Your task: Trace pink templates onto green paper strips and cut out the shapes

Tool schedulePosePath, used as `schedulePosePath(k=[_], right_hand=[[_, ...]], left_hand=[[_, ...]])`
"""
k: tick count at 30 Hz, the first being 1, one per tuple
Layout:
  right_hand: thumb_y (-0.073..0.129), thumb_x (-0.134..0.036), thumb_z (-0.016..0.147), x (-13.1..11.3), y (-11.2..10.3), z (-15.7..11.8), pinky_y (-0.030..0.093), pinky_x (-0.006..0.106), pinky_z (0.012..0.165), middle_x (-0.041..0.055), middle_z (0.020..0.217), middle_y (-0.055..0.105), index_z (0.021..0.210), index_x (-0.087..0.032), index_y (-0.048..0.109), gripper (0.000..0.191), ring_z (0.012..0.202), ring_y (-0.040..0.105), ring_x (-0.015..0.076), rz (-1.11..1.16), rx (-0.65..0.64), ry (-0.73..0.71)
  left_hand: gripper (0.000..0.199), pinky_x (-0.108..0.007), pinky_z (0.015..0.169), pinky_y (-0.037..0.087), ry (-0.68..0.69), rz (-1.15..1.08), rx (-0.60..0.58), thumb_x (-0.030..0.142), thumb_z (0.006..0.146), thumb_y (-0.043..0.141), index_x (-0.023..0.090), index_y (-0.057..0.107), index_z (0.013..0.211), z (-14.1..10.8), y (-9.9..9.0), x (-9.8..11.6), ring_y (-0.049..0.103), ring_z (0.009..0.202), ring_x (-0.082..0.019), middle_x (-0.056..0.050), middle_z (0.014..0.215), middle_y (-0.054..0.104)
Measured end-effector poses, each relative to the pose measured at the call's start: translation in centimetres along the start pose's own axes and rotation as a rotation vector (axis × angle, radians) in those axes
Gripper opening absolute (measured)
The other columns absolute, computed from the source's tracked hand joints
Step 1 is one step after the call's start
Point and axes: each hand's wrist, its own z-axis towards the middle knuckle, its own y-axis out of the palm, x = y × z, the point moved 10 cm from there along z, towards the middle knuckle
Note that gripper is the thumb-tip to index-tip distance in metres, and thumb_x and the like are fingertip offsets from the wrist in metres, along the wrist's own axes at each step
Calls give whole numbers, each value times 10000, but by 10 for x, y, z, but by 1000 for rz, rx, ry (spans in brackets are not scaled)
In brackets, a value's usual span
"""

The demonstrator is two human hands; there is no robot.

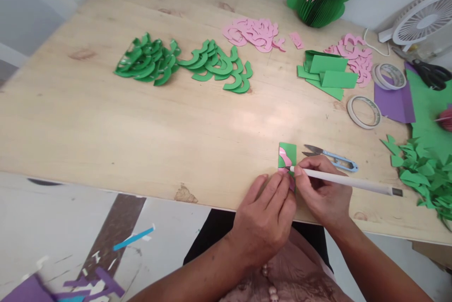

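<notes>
A small piece of green paper lies near the table's front edge, with a pink paper cutout on top of it. My left hand presses its outstretched fingers on the lower part of both, hiding some of them. In my right hand is a slim white pencil, gripped close to its dark point. That point touches or nearly touches the pink cutout's edge. Just beyond my right hand lie blue-handled thread snips, blades pointing left.
Curved green paper cutouts and pink cutouts lie in piles farther back. Folded green paper, tape rolls, black-handled scissors and a white fan are at right. Green scraps reach the right front edge.
</notes>
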Motion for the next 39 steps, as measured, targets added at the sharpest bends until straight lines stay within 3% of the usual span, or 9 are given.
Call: schedulePosePath(k=[39], right_hand=[[596,-185,811,-1,-4,0,408,203,438,-33,602,582,727,-202,558,94,494,520,98,0,45,6]], left_hand=[[272,-426,1012,424,7,42,-27,102,871,445,44,633,1059,1,3,1,531,1229,-268,-179,1247,622]])
